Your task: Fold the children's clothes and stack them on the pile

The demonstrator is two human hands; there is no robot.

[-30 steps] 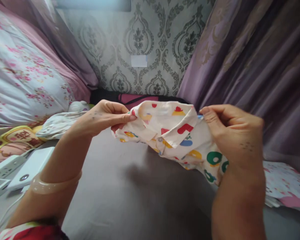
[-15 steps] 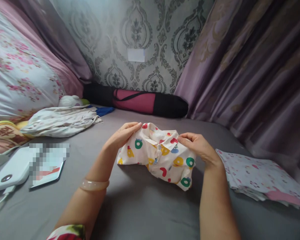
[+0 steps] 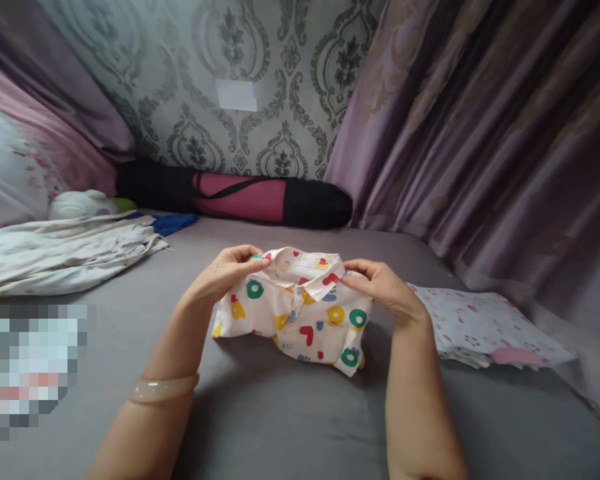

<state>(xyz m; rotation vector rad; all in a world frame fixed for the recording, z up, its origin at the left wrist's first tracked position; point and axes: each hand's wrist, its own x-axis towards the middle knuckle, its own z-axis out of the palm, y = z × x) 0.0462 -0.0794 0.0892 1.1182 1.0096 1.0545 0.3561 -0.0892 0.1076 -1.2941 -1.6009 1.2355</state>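
A small cream shirt [image 3: 295,313] printed with red, yellow, green and blue shapes lies bunched on the grey bed sheet [image 3: 280,420], collar toward the wall. My left hand [image 3: 225,273] pinches its left shoulder at the top edge. My right hand [image 3: 380,283] pinches the right side of the collar. A pale bangle [image 3: 163,389] sits on my left wrist. Both forearms reach in from the bottom of the view.
A folded stack of white and pink printed cloth [image 3: 480,327] lies to the right. A pale crumpled garment [image 3: 60,250] lies at the left. A pink and black rolled bag [image 3: 240,197] rests against the patterned wall. Purple curtains [image 3: 480,133] hang on the right.
The shirt went from held up in the air down onto the grey sheet. Both hands kept their grip at its top. The view has shifted right and lower.
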